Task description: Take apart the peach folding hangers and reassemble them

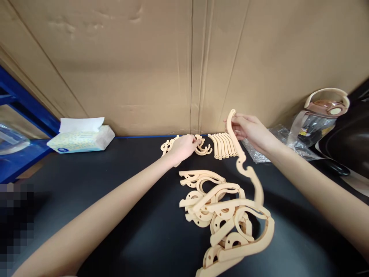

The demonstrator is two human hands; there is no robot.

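My right hand [246, 130] grips a beige plastic hanger arm [233, 136] by its upper end. The held part runs down through a hooked, notched joint to a second curved section [256, 184], whose lower end hangs over a pile of folded beige hangers [213, 207]. Further left, the fingers of my left hand [184, 148] are pinched together at a small cluster of beige hooks [204, 149], apparently on one of them. More small beige pieces [167, 146] lie behind that hand, partly covered by it. A neat row of slim curved arms [221, 146] lies between my hands.
At the back left stands a tissue pack [83, 138], near a blue metal frame [25, 111]. Clear plastic wrap [259, 152] and a drink bottle [317, 119] with a handle are at the right. A cardboard wall [129, 77] rises behind the black tabletop [138, 231].
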